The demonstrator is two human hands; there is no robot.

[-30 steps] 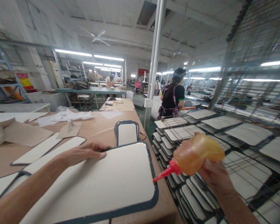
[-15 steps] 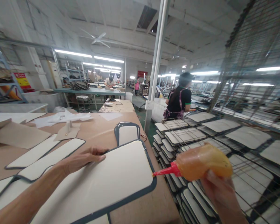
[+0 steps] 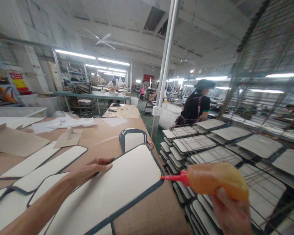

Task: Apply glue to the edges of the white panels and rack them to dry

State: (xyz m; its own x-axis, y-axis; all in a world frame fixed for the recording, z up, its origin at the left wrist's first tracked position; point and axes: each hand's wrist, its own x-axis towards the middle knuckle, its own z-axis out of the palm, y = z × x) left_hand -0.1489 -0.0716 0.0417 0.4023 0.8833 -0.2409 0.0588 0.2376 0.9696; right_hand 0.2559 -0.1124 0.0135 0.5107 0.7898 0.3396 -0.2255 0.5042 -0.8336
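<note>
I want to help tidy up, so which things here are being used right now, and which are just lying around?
In use: left hand, big white panel, right hand, orange squeeze bottle, red nozzle at panel's edge.
Lying about: narrow panels, brown card pieces, white paper sheets, racked panels.

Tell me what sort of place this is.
Probably a factory workshop: identical white dark-edged panels fill the wire racks, the right hand holds an orange squeeze bottle to the edge of a panel on the workbench, and other people work behind.

Bright ceiling tube lights (image 3: 74,54), blurred, warped edges.
</note>
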